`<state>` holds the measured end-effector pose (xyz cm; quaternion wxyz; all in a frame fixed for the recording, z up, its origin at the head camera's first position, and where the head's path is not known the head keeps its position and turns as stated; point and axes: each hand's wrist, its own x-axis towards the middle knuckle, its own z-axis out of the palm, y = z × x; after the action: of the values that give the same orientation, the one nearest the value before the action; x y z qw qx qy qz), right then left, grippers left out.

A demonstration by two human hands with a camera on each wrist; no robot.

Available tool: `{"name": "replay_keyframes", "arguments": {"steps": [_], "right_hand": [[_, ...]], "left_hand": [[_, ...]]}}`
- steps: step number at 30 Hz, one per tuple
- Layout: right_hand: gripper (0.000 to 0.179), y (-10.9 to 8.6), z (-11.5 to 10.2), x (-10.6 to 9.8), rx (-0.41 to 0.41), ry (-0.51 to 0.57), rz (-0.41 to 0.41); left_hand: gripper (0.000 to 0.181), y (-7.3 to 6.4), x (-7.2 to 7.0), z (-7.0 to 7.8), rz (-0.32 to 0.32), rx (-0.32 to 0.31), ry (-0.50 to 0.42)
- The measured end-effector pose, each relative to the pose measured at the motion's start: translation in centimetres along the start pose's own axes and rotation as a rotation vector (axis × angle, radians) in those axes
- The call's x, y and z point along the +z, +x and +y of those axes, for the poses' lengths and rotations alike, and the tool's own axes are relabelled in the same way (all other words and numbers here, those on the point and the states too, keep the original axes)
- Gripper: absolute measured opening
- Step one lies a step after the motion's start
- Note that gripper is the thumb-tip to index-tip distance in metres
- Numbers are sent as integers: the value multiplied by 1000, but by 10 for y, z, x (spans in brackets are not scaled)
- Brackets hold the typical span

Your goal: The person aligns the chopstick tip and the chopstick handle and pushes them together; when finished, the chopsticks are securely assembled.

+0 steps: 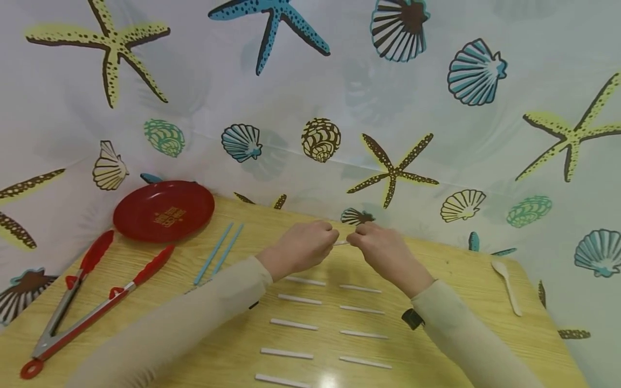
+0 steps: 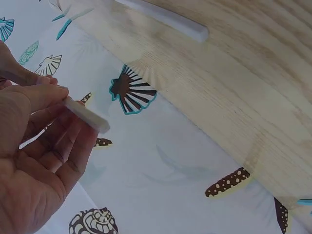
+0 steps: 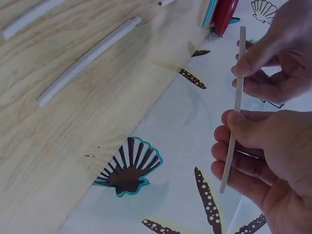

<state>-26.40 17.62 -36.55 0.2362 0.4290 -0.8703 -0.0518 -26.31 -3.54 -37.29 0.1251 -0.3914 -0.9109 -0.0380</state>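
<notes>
Both hands pinch one thin whitish stick [image 3: 238, 97], held up over the far edge of the table. My left hand [image 1: 308, 245] has thumb and fingers on one half of it; the stick's end pokes out past those fingers in the left wrist view. With thumb against fingers, my right hand [image 1: 388, 256] grips the other half, close beside the left. Seen from the head, the fists cover most of the stick. Below them, similar white sticks lie on the table in two columns, a left one with a stick [image 1: 293, 324] and a right one with a stick [image 1: 363, 334].
On the left are a red plate [image 1: 145, 215], two blue chopsticks [image 1: 213, 254] and splayed red-tipped tongs [image 1: 92, 319]. A white spoon [image 1: 506, 285] lies at the right side of the wooden table [image 1: 461, 323]. Behind hangs a cloth [image 1: 301, 97] printed with shells and starfish.
</notes>
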Motion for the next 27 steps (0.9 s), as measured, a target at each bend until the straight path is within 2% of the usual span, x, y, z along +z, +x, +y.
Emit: {"name": "replay_keyframes", "arguments": {"steps": [4,8,11,14,17,21,25,27], "right_hand": [[16,2,-1,4,-20,25,36],[14,4,-1,8,-39,64,108],[17,4,-2,10,-56,129,151],[19,2,-4,10,-61,186,136],[19,-2,-6,8,-34,228,52],[16,-10,-9,8,23,293,-138],[16,-20,-12,14,69,384,-338],[14,-25,-14,19,90,438,-416]], "left_hand": [[6,3,-5,3,-74,-49,20],[9,5,-11,3,-154,-89,29],[10,2,-14,0,-197,-107,2],[9,-2,-15,-6,-223,-137,-76],[7,-7,-16,-15,-244,-225,-199],[7,-15,-16,-30,-303,-397,-368],[18,-26,-14,-46,-389,-528,-461],[20,-32,-12,-54,-418,-561,-470]]}}
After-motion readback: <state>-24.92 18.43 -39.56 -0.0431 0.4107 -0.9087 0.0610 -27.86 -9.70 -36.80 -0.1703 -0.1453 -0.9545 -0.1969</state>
